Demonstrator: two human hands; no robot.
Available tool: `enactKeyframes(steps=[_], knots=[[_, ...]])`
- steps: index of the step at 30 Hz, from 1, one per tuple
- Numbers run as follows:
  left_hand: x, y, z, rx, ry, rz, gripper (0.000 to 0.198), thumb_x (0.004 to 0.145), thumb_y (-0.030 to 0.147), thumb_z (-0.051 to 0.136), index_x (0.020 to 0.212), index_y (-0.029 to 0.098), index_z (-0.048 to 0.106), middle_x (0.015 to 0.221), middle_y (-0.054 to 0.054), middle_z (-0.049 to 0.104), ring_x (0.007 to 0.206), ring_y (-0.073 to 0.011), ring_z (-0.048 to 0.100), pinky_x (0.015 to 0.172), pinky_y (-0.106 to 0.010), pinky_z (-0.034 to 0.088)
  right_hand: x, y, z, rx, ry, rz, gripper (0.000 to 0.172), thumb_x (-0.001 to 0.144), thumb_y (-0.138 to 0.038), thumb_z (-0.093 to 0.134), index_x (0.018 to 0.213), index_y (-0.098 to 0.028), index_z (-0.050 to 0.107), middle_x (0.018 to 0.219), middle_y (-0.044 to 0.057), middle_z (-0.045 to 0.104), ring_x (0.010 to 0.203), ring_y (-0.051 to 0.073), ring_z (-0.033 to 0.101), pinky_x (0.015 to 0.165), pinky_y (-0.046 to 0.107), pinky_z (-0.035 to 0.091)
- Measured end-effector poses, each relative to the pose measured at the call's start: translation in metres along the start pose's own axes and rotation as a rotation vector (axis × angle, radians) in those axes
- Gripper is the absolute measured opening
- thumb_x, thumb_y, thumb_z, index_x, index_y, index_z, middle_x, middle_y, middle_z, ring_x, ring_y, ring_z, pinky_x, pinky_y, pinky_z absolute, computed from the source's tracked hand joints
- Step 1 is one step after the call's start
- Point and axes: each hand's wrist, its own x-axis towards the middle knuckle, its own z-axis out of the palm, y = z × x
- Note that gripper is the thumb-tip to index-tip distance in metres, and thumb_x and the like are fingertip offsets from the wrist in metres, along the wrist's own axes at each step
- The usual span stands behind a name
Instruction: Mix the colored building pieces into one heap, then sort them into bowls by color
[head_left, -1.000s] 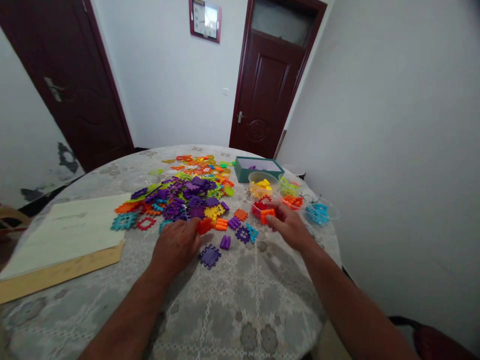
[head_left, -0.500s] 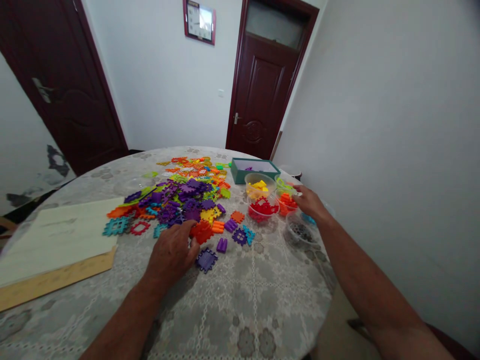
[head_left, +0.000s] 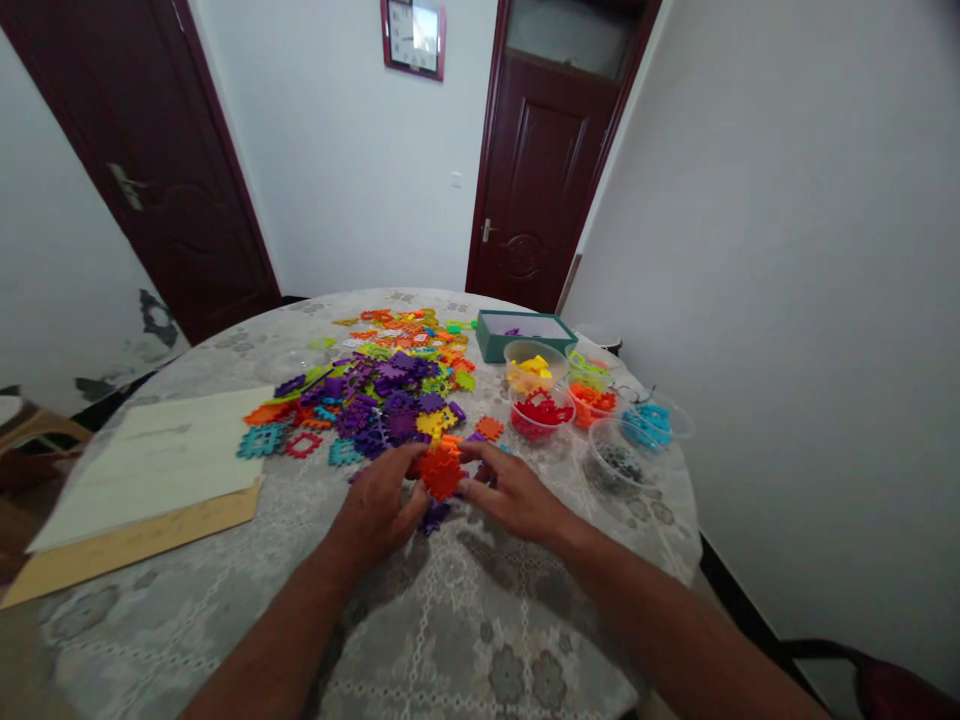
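Between my two hands, just above the table's near middle, is an orange-red toothed building tile (head_left: 441,472). My left hand (head_left: 386,500) pinches its left edge with thumb and fingertips. From the other side, my right hand (head_left: 514,490) closes on the tile's right edge. A dark purple tile (head_left: 435,515) lies beneath, partly hidden by the hands. Behind my fingers a heap of purple tiles (head_left: 397,385) is mixed with yellow, orange, green and teal pieces. A teal tile (head_left: 345,453) sits on the cloth left of my left hand.
Clear tubs stand at the right: red pieces (head_left: 541,410), orange pieces (head_left: 592,402), yellow pieces (head_left: 530,372), blue pieces (head_left: 649,425) and grey pieces (head_left: 621,463). A green box (head_left: 491,345) is behind them. Pale paper (head_left: 150,450) over a tan board (head_left: 142,545) lies at the left.
My right hand has come from the tubs at the right to the orange-red tile. My left hand has lifted the tile and shifted right, and both hands now hold it.
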Motion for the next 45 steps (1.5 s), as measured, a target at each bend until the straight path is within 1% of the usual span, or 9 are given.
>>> enactKeyframes(steps=[3, 7, 11, 18, 26, 29, 34, 38, 45], knots=[[-0.001, 0.005, 0.000, -0.036, -0.035, 0.018, 0.039, 0.093, 0.023, 0.051, 0.131, 0.020, 0.061, 0.122, -0.012, 0.075, 0.109, -0.0255, 0.073, 0.099, -0.041, 0.059, 0.004, 0.008, 0.024, 0.051, 0.000, -0.022, 0.031, 0.095, -0.028, 0.067, 0.125, -0.028, 0.068, 0.106, 0.002, 0.073, 0.086, 0.018, 0.063, 0.079, 0.031, 0.048], [-0.001, 0.011, 0.001, -0.078, -0.062, 0.021, 0.035, 0.098, 0.026, 0.051, 0.131, 0.020, 0.062, 0.113, -0.010, 0.076, 0.099, -0.0223, 0.073, 0.094, -0.037, 0.058, 0.003, 0.015, 0.021, 0.153, 0.003, 0.036, 0.020, 0.096, -0.030, 0.063, 0.115, -0.025, 0.070, 0.097, 0.001, 0.072, 0.086, 0.019, 0.064, 0.076, 0.031, 0.049], [0.003, 0.005, -0.006, -0.029, 0.000, -0.035, 0.031, 0.103, 0.032, 0.051, 0.129, 0.020, 0.063, 0.103, -0.008, 0.076, 0.094, -0.0216, 0.072, 0.091, -0.036, 0.056, 0.004, 0.008, -0.022, 0.021, 0.147, 0.063, 0.031, 0.096, -0.037, 0.063, 0.123, -0.023, 0.070, 0.097, 0.003, 0.073, 0.084, 0.020, 0.066, 0.077, 0.033, 0.051], [0.007, -0.022, -0.033, 0.341, 0.100, -0.303, 0.030, 0.099, 0.033, 0.050, 0.120, 0.020, 0.068, 0.098, -0.010, 0.076, 0.096, -0.0271, 0.070, 0.091, -0.039, 0.054, 0.035, 0.020, -0.113, -0.636, 0.529, 0.033, 0.040, 0.094, -0.031, 0.056, 0.130, -0.017, 0.069, 0.112, 0.014, 0.076, 0.095, 0.028, 0.070, 0.093, 0.043, 0.053], [0.008, -0.020, -0.035, 0.454, -0.104, -0.493, 0.032, 0.099, 0.036, 0.046, 0.117, 0.023, 0.069, 0.102, -0.009, 0.079, 0.097, -0.0272, 0.074, 0.081, -0.034, 0.052, 0.037, 0.042, -0.118, -0.785, 0.649, -0.077, 0.046, 0.095, -0.024, 0.052, 0.139, -0.015, 0.061, 0.132, 0.020, 0.068, 0.121, 0.032, 0.064, 0.107, 0.051, 0.050], [0.010, -0.015, -0.038, 0.493, -0.190, -0.569, 0.035, 0.100, 0.038, 0.043, 0.122, 0.025, 0.068, 0.104, -0.008, 0.080, 0.096, -0.0269, 0.075, 0.078, -0.033, 0.051, 0.020, 0.033, -0.098, -0.741, 0.542, -0.137, 0.038, 0.099, -0.025, 0.050, 0.133, -0.016, 0.064, 0.126, 0.017, 0.070, 0.116, 0.029, 0.066, 0.104, 0.047, 0.052], [0.011, -0.011, -0.040, 0.510, -0.271, -0.611, 0.035, 0.101, 0.040, 0.042, 0.120, 0.025, 0.067, 0.105, -0.009, 0.079, 0.098, -0.0277, 0.074, 0.078, -0.033, 0.051, -0.009, 0.033, -0.049, -0.786, 0.064, 0.013, 0.037, 0.099, -0.029, 0.059, 0.133, -0.017, 0.065, 0.130, 0.017, 0.070, 0.118, 0.029, 0.067, 0.101, 0.040, 0.052], [0.009, -0.011, -0.043, 0.445, -0.351, -0.570, 0.035, 0.099, 0.049, 0.047, 0.115, 0.024, 0.067, 0.115, -0.009, 0.076, 0.107, -0.0288, 0.072, 0.077, -0.033, 0.051, -0.015, 0.049, -0.031, -0.799, 0.003, 0.140, 0.044, 0.097, -0.031, 0.063, 0.137, -0.014, 0.064, 0.128, 0.020, 0.068, 0.119, 0.032, 0.066, 0.101, 0.041, 0.050], [0.002, -0.020, -0.036, 0.234, -0.387, -0.379, 0.041, 0.097, 0.054, 0.055, 0.119, 0.022, 0.068, 0.117, -0.010, 0.070, 0.107, -0.0274, 0.068, 0.090, -0.037, 0.051, -0.007, 0.064, -0.035, -0.473, -0.010, -0.044, 0.037, 0.093, -0.028, 0.070, 0.129, -0.021, 0.071, 0.117, 0.012, 0.072, 0.109, 0.027, 0.066, 0.098, 0.041, 0.049]])
